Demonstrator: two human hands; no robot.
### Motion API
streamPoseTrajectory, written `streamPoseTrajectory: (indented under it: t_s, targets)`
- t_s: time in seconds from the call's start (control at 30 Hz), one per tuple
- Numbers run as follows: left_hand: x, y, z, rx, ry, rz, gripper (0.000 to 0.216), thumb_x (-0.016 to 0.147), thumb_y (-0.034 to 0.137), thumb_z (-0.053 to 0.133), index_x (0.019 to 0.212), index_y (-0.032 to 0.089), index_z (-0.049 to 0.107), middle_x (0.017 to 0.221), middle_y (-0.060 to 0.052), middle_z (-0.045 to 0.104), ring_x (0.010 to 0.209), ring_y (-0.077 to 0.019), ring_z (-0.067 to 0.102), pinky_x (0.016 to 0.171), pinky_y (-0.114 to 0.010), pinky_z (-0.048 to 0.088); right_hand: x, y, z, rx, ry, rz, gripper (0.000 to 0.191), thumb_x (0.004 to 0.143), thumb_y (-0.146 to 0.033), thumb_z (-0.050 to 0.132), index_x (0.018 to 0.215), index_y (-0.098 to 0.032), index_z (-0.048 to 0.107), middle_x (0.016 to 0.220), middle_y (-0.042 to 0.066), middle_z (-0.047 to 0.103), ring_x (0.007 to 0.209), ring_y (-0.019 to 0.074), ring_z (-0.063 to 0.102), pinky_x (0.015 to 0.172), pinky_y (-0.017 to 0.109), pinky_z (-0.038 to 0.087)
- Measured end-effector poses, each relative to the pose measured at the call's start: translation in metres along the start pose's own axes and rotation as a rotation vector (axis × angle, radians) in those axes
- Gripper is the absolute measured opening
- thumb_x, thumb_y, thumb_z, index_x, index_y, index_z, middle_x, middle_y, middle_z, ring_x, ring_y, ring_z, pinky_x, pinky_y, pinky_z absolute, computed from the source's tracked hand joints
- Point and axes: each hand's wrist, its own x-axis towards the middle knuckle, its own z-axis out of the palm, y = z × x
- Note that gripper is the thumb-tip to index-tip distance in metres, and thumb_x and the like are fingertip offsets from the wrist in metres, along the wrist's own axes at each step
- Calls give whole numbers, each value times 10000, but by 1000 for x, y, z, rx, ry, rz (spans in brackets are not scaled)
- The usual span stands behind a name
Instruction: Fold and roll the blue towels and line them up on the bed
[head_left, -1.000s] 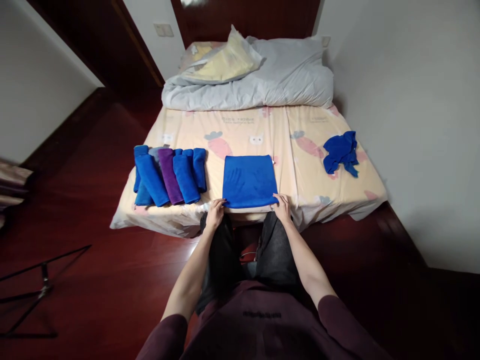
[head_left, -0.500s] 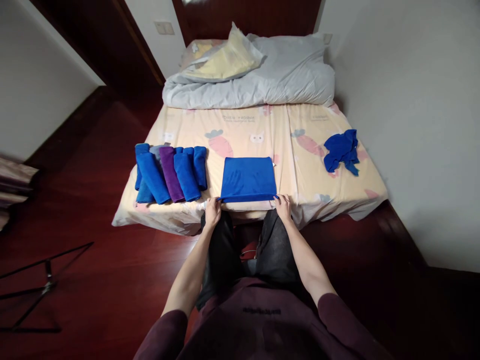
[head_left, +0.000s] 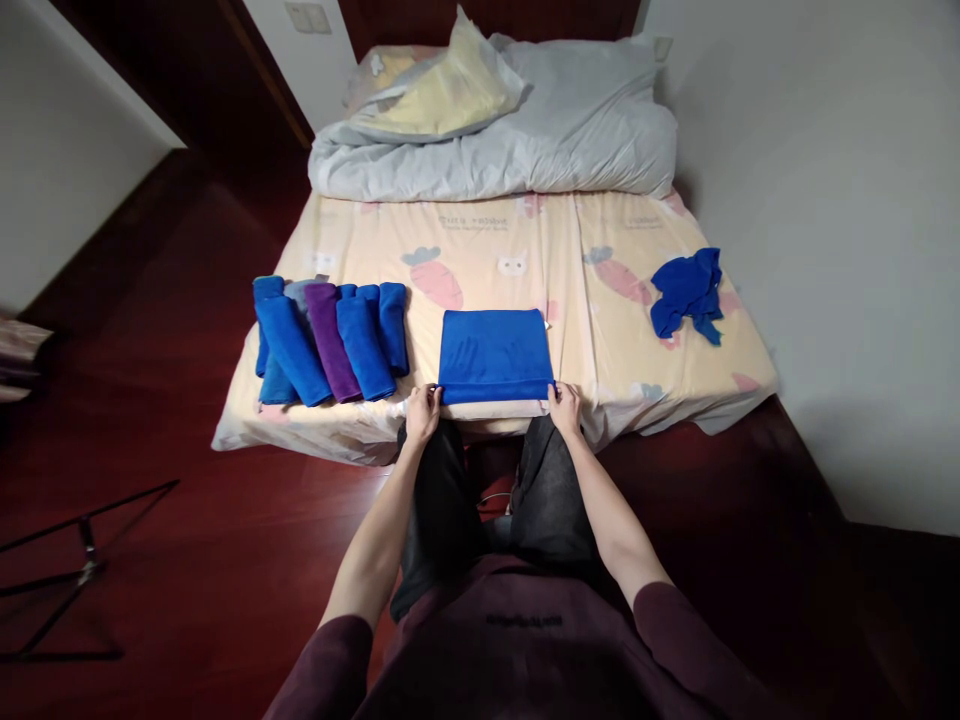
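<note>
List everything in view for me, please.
Bed: one, cream, centre
Towel: one, blue, bed's near edge
Rolled towels: several, blue, purple, grey, bed's left
Crumpled cloth: one, blue, bed's right
Quilt: one, pale grey, bed's far end
Headboard: one, brown, behind quilt
Walls: several, pale, surrounding
Floor: one, reddish, below
Stand: one, black, left floor
Trousers: one pair, dark, lower centre
Shirt: one, maroon, bottom
Left hand and right hand: two, bare, towel's near corners

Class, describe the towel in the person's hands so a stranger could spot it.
Find the bed, then its near edge. There, between the left hand and right hand, lies a blue towel. Unlike the rolled towels and crumpled cloth, it is mostly flat.
</note>
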Motion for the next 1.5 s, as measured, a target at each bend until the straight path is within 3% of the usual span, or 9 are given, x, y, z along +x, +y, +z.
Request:
streamPoseTrajectory:
  t_s: [0.23,0.37,0.47,0.77,1.07,1.37,1.5]
  targets:
    - [-6,6,-6,-128,-45,-4,434,974,495,611,1307,216,620,857,-49,663,815,-235,650,852,-386,534,2,0,2,-38,21,-6,344,1037,-415,492,886,-209,723,830,96,713,840,237,608,827,352,523]
    - [-6,9,-6,-206,-34,-62,378,991,475,565,1243,195,597,728,4,621,654,-188,590,698,-318,485,2,-1,2,-36,25,3,365,1044,-429,486,864,-207,713,846,104,726,847,242,614,831,358,520]
    - [-5,7,-5,-197,-11,-69,332,1003,467,536,1176,195,613,698,10,599,627,-176,562,667,-302,455,2,-1,2,-28,34,9,385,1048,-437,482,817,-215,696,833,104,726,844,244,614,828,359,516]
    - [0,-2,0,-23,-31,50,365,1023,443,490,1062,189,750,947,-123,738,857,-268,644,864,-411,518,2,0,7,-37,42,45,391,1036,-444,488,810,-215,711,821,112,714,847,256,611,854,385,517]
    - [-5,3,-6,-2,3,107,377,1052,422,467,1175,223,763,859,-106,636,893,-286,571,864,-420,497,1,1,6,0,67,57,432,1060,-488,439,901,-208,727,889,119,740,869,246,644,856,370,529]
    - [-3,7,-6,56,-24,121,376,1050,424,455,1175,243,759,909,-116,677,917,-298,573,889,-440,492,2,0,8,-29,25,75,435,1056,-486,446,908,-198,737,907,146,739,906,275,647,887,408,530]
    - [-3,6,-5,58,-22,108,345,1039,410,483,1159,249,764,909,-114,672,933,-305,579,905,-452,493,2,1,9,-35,66,61,438,1057,-486,438,885,-206,729,894,126,742,870,252,651,844,375,539]
